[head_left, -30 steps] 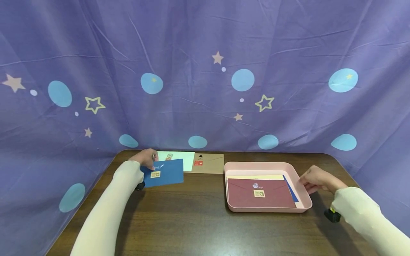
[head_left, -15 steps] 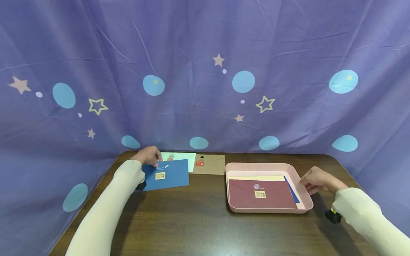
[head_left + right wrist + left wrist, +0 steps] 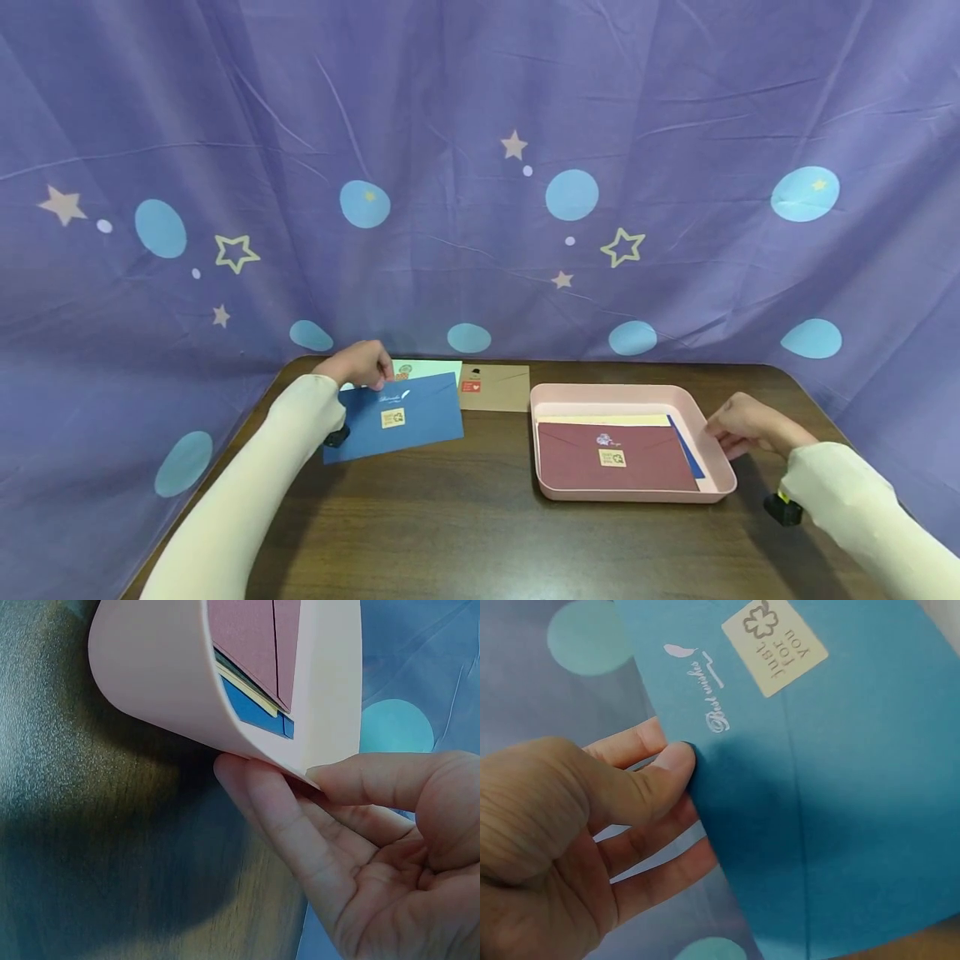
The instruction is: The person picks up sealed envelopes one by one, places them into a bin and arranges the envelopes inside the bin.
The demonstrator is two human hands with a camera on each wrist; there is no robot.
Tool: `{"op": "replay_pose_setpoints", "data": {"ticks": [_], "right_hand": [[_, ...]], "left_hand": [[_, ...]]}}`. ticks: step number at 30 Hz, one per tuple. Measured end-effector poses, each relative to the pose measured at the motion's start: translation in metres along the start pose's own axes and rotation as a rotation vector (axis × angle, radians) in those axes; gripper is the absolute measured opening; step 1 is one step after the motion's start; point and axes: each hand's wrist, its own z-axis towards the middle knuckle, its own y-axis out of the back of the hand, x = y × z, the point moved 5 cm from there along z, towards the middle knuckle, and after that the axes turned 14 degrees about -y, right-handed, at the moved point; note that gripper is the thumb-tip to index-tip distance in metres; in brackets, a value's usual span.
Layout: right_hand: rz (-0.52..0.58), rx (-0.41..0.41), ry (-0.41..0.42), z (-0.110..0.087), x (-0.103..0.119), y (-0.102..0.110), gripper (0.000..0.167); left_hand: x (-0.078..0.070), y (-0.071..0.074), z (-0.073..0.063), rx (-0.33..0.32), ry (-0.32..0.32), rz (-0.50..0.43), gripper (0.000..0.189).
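My left hand (image 3: 362, 365) pinches the top edge of a blue envelope (image 3: 427, 408) with thumb and fingers. A "Just for you" sticker (image 3: 775, 646) and white "Best wishes" lettering mark its face. Partly behind it lie a pale green envelope (image 3: 435, 367) and a brown kraft envelope (image 3: 504, 389) with a red sticker. On the right, my right hand (image 3: 756, 423) pinches the right rim of a pink tray (image 3: 726, 495), thumb on the rim and fingers under the outer wall. Inside the tray, a maroon envelope (image 3: 645, 463) covers most of a cream one and a dark blue one (image 3: 255, 709).
A brown wooden table (image 3: 465, 533) carries everything. Along its far edge hangs a purple curtain (image 3: 450, 275) with stars and blue ovals. Small black devices (image 3: 783, 509) are worn at the wrists.
My left hand has carried the blue envelope a little to the right, now overlapping more of the pale green envelope. My right hand keeps its grip on the tray. The head view has shifted slightly.
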Motion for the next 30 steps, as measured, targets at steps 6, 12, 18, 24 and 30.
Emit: {"op": "replay_pose_setpoints", "data": {"ticks": [6,12,18,24,30], "right_hand": [[0.003,0.002,0.001,0.001,-0.001,0.000,0.032],[0.005,-0.008,-0.006,0.002,-0.002,0.000,0.029],[0.009,-0.002,0.002,0.000,-0.002,-0.001,0.030],[0.022,0.005,0.001,0.000,-0.003,-0.002,0.032],[0.009,-0.012,0.008,-0.001,-0.004,-0.002,0.033]], "left_hand": [[-0.015,0.002,0.003,0.032,-0.032,-0.052,0.020],[-0.031,0.003,0.002,0.062,-0.073,-0.060,0.019],[-0.045,0.005,0.001,0.074,-0.080,-0.073,0.018],[-0.052,0.006,0.001,0.087,-0.107,-0.093,0.020],[-0.056,0.007,-0.002,0.090,-0.106,-0.081,0.022]]}}
